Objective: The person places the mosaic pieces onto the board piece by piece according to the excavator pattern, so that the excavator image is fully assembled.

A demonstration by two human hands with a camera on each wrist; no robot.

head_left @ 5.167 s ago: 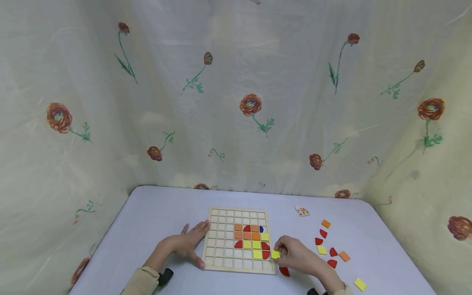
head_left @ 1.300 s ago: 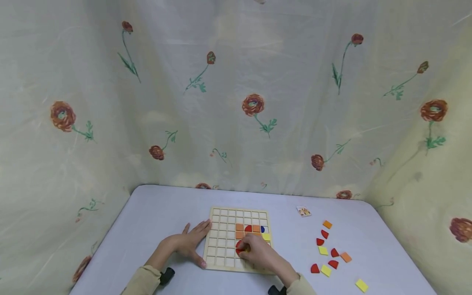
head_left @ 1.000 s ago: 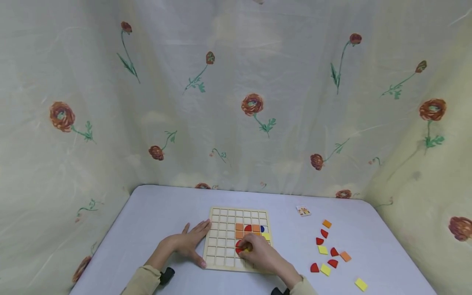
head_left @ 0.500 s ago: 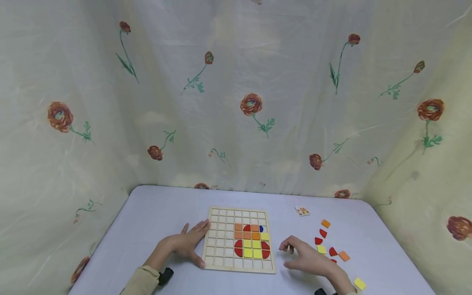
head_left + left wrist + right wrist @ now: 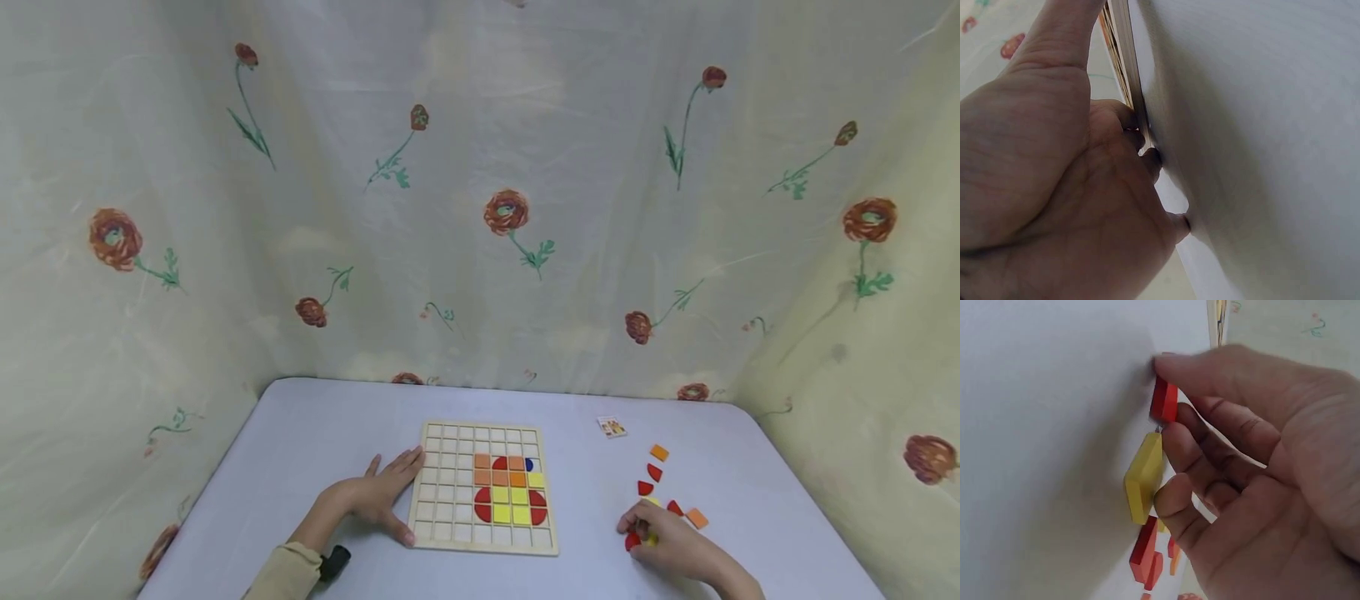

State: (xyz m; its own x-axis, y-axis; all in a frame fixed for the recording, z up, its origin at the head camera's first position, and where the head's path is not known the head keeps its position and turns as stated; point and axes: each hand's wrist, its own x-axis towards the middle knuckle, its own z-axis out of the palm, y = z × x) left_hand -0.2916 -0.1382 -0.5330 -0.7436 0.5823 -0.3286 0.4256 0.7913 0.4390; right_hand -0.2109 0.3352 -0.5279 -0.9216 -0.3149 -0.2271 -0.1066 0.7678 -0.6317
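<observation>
My left hand (image 5: 381, 496) lies with spread, straight fingers against the left edge of a wooden grid board (image 5: 480, 548). In the left wrist view its fingertips touch the board's side (image 5: 1124, 56). Orange, yellow and red pieces and one blue piece (image 5: 529, 465) fill a block of cells toward the right of the board. Off to the right, my right hand (image 5: 667, 537) pinches a red quarter-circle tile (image 5: 1164, 403) between thumb and fingers, low over the table. Right beside it is a yellow square tile (image 5: 1145, 475), near the other fingertips; the hand partly hides it in the head view.
Past the right hand lie loose red quarter-circles (image 5: 655, 472) and orange squares (image 5: 697, 518). A small printed card (image 5: 612, 427) lies at the back right of the white table (image 5: 337, 417). A flowered curtain (image 5: 450, 250) hangs behind and at both sides.
My right hand set a yellow square and a red quarter-circle into the board's lower filled row, then moved right to the loose tiles and took a red one. The left hand stayed put.
</observation>
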